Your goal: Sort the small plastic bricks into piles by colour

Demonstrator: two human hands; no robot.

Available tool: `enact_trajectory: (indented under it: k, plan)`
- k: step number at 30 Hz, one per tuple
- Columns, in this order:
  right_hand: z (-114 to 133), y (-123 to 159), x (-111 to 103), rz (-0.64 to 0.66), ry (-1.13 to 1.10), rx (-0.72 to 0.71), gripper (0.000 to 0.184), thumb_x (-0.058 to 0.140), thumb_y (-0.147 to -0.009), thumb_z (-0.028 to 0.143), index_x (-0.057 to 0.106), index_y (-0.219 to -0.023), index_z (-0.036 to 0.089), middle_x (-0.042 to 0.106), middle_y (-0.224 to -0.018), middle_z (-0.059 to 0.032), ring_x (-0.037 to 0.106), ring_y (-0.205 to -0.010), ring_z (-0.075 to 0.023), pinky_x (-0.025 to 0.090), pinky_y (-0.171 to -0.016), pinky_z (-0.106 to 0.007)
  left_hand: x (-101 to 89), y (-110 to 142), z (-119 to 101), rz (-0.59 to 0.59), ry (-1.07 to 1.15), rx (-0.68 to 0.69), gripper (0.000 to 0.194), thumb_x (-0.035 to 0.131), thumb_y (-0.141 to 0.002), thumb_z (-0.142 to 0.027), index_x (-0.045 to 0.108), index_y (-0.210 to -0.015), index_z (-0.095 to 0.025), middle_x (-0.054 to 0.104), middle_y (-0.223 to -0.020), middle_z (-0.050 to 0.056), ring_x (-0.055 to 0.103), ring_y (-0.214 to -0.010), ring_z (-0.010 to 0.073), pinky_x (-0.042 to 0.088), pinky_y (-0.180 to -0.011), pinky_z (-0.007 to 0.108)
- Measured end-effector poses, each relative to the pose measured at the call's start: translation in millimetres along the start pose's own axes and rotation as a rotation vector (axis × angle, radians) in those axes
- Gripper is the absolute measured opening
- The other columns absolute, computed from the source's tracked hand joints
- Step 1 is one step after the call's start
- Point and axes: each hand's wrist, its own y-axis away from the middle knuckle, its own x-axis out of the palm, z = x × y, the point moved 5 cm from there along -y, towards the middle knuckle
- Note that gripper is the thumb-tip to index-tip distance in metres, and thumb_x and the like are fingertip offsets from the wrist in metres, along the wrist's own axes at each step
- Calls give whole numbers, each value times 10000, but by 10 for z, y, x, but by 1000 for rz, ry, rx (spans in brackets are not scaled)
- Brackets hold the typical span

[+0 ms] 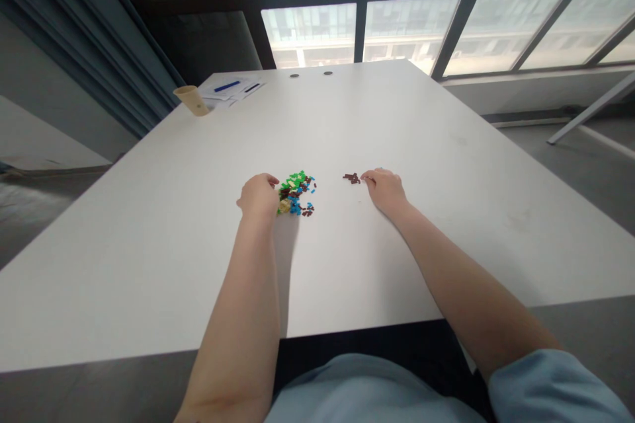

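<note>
Pile of tiny plastic bricks point(295, 193) is the main thing here, sitting roughly mid-table on a big white table point(149, 258), all green, bright blue, dark brown and a bit of tan, kind of loosely heaped with stray bits around the edges. Left hand point(258, 197) is right up against the pile's left side, fingers curled over and pointing at it, but the fingertips are hard to make out so I can't tell if they've actually got hold of anything. Right of the pile, with a bare gap of table between, there's a small clump of dark brown bricks point(352, 178), and the right hand point(385, 190) is just beside that clump. Its fingertips point(365, 176) are bunched into a pinch, almost touching the brown bits, though no idea if a piece is in there, too small to see. Way beyond the pile, near the far corner of the table, there's a tan cup point(191, 100) lying on its side next to some papers point(231, 90) with a blue pen point(227, 86) on them, and big windows point(407, 26) run behind all of it
</note>
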Motion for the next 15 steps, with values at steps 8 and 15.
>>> enact_trajectory:
  k: [8, 15]
  plan:
    - [-74, 94, -206, 23, -170, -3, 271, 420, -814, 262, 664, -899, 179, 613, -733, -38, 503, -655, -145, 350, -641, -254, 65, 39, -10, 179, -233, 56, 200, 682, -539, -232, 657, -737, -245, 685, -903, 95, 612, -820, 305, 424, -694, 400]
    - [-77, 91, -240, 15, -186, -14, 278, 427, -784, 294, 663, -857, 167, 545, -647, -17, 444, -589, -126, 319, -596, -245, 69, 105, -100, 187, -246, 28, 167, 612, -635, -257, 662, -795, -255, 680, -959, 85, 596, -908, 312, 421, -723, 413]
